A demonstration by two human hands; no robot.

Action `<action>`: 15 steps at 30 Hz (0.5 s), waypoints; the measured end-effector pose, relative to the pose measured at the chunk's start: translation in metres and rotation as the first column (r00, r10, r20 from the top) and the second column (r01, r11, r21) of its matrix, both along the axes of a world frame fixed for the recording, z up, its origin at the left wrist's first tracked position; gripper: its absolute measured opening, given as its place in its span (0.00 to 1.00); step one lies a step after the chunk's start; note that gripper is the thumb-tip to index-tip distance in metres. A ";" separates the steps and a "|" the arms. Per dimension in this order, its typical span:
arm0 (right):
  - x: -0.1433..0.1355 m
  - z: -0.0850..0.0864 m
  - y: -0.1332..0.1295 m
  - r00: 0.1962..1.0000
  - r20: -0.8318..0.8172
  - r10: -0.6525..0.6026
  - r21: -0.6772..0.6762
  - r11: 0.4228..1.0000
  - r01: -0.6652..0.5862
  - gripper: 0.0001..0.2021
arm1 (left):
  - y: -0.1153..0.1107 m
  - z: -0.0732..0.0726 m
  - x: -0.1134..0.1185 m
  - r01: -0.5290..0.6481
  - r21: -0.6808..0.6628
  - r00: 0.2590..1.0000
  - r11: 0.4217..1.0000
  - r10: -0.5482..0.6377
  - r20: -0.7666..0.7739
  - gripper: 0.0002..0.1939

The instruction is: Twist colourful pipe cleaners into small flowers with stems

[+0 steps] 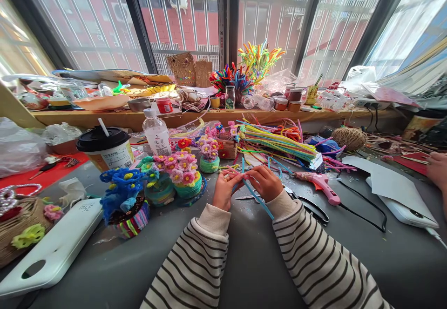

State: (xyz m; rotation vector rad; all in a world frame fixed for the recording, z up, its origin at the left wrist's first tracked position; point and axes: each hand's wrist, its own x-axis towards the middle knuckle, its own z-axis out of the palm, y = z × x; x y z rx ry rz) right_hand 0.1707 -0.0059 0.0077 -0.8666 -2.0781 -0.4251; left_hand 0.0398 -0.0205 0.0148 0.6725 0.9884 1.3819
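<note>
Both hands meet over the middle of the grey table. A blue pipe cleaner (259,199) passes between them, its lower end slanting down to the right and another end standing up above the fingers. My left hand (225,187) pinches it from the left. My right hand (264,181) has its fingers closed on it from the right. The fingertips nearly touch, and what lies between them is partly hidden. Scissors (312,209) with black handles lie under and beside my right wrist. A pink glue gun (323,185) rests farther right.
Pipe-cleaner flower pots (186,185) and a blue one (125,197) stand left, near a drink cup (106,151) and a bottle (156,134). A pipe-cleaner bundle (279,141) lies behind the hands. White devices (66,239) flank the table. Another person's hand (437,171) shows far right.
</note>
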 end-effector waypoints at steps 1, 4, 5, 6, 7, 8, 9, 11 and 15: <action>0.000 0.001 -0.001 1.000 0.008 -0.002 0.013 1.000 0.002 0.08 | 0.001 -0.001 0.000 -0.005 0.006 1.000 1.000 0.005 0.001 0.13; -0.001 0.002 -0.003 0.999 0.031 0.005 0.032 0.999 -0.006 0.08 | 0.003 -0.004 0.000 -0.013 0.039 1.000 0.999 0.013 0.011 0.15; -0.001 0.002 -0.003 0.999 0.036 0.010 0.030 0.999 -0.011 0.07 | 0.003 -0.005 0.000 -0.017 0.055 1.000 0.998 0.016 0.013 0.15; -0.001 0.002 -0.003 0.999 0.040 0.015 0.027 1.000 -0.016 0.07 | 0.004 -0.006 0.000 -0.022 0.076 1.000 0.997 0.021 0.012 0.16; -0.002 0.001 -0.004 0.999 0.043 0.017 0.022 1.000 -0.018 0.07 | 0.004 -0.006 0.000 -0.029 0.097 1.000 0.995 0.028 0.009 0.16; -0.002 0.001 -0.004 0.999 0.046 0.016 0.016 1.000 -0.017 0.07 | 0.004 -0.006 0.001 -0.040 0.120 0.999 0.992 0.040 0.002 0.17; -0.003 0.001 -0.004 0.999 0.051 0.012 0.012 1.000 -0.012 0.07 | 0.004 -0.007 0.001 -0.053 0.143 0.999 0.988 0.054 -0.007 0.17; -0.004 0.002 -0.005 0.998 0.055 -0.012 0.001 1.000 0.012 0.09 | 0.004 -0.007 0.002 -0.075 0.181 0.996 0.981 0.082 -0.031 0.17; -0.009 0.001 -0.006 0.996 -0.031 -0.078 -0.072 0.995 0.075 0.09 | 0.003 -0.006 0.003 -0.099 0.266 0.985 0.959 0.132 -0.109 0.19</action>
